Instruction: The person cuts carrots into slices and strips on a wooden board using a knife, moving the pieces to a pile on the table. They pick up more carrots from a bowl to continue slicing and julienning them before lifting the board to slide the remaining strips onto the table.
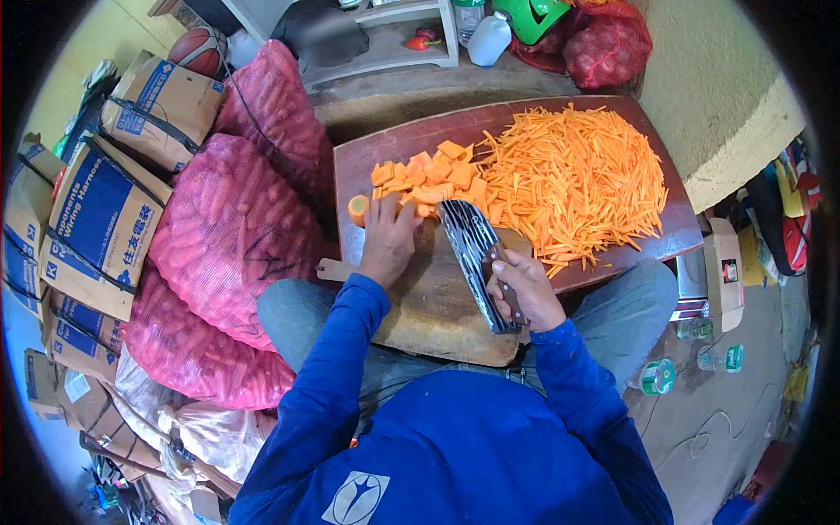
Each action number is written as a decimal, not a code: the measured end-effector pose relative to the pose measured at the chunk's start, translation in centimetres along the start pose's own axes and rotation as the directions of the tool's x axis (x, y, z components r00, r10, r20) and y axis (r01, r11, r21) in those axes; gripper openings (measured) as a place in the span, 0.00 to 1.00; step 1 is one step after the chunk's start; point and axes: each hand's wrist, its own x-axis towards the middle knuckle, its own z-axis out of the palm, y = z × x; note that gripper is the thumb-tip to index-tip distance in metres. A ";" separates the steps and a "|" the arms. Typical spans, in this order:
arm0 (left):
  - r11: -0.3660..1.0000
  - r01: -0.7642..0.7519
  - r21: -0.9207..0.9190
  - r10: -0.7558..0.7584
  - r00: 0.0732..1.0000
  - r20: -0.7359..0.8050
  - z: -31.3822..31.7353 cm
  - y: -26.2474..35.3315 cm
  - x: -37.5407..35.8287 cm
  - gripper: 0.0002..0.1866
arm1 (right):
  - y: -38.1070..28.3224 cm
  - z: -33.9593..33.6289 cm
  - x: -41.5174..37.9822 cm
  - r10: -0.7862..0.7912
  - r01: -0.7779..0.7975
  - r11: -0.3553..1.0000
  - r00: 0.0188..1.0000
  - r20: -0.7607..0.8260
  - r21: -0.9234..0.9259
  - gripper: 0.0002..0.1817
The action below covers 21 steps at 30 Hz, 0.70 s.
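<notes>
My right hand [528,291] is wrapped round the brown wooden handle of a wide cleaver [472,254], its dark blade streaked with light. The blade reaches over a wooden chopping board [433,306] to the carrot pieces. My left hand [386,238] lies with bent fingers on carrot at the board's far left edge; what sits under the fingers is partly hidden. A round carrot end [358,210] shows just left of it. Beyond my hands are chunky carrot slices [429,175], and to their right a large heap of thin carrot strips [573,184], on a dark red tabletop [376,150].
Pink mesh sacks of carrots [236,236] and cardboard boxes [109,227] stand at the left. A white shelf [385,44] and red mesh bags [608,44] are at the back. Plastic bottles [656,376] lie on the floor at the right.
</notes>
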 end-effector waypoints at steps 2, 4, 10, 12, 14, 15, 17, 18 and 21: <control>1.000 0.009 0.015 -0.009 1.000 -0.023 0.1 -0.8 0.5 0.15 | 0.0 0.0 0.0 0.000 0.000 1.000 1.000 0.005 0.007 0.12; 0.999 0.021 0.031 -0.020 0.999 -0.049 0.3 -1.4 0.5 0.14 | 0.2 -0.1 0.2 0.007 -0.007 1.000 1.000 -0.010 -0.021 0.15; 0.996 0.086 0.018 -0.083 0.990 -0.114 0.4 -1.6 0.6 0.17 | 0.6 -0.4 0.5 0.000 0.001 1.000 1.000 0.014 -0.024 0.15; 0.993 0.112 -0.022 -0.113 0.992 -0.060 0.1 -2.1 0.7 0.20 | 0.5 -0.5 0.4 0.004 -0.004 1.000 1.000 0.014 -0.030 0.15; 0.994 0.101 -0.027 -0.102 0.994 -0.031 0.0 -2.6 0.7 0.20 | 0.5 -0.4 0.5 0.006 -0.006 0.999 1.000 0.016 -0.035 0.15; 0.995 0.089 -0.034 -0.089 0.996 0.002 -0.2 -2.7 0.7 0.21 | 0.4 -0.3 0.5 0.006 -0.005 0.999 1.000 0.017 -0.035 0.15; 0.996 0.088 -0.009 -0.088 0.996 -0.011 -0.4 -3.1 0.9 0.21 | 0.2 -0.2 0.4 0.002 -0.001 0.999 1.000 0.023 -0.039 0.15; 0.996 0.084 0.015 -0.084 0.996 -0.023 -0.4 -3.5 1.1 0.20 | 0.1 -0.1 0.3 -0.002 0.002 0.999 1.000 0.008 -0.045 0.15; 0.984 0.076 0.158 -0.066 0.996 -0.068 -0.4 -4.5 1.5 0.22 | 0.1 0.1 0.2 0.005 -0.006 0.999 1.000 -0.010 -0.050 0.14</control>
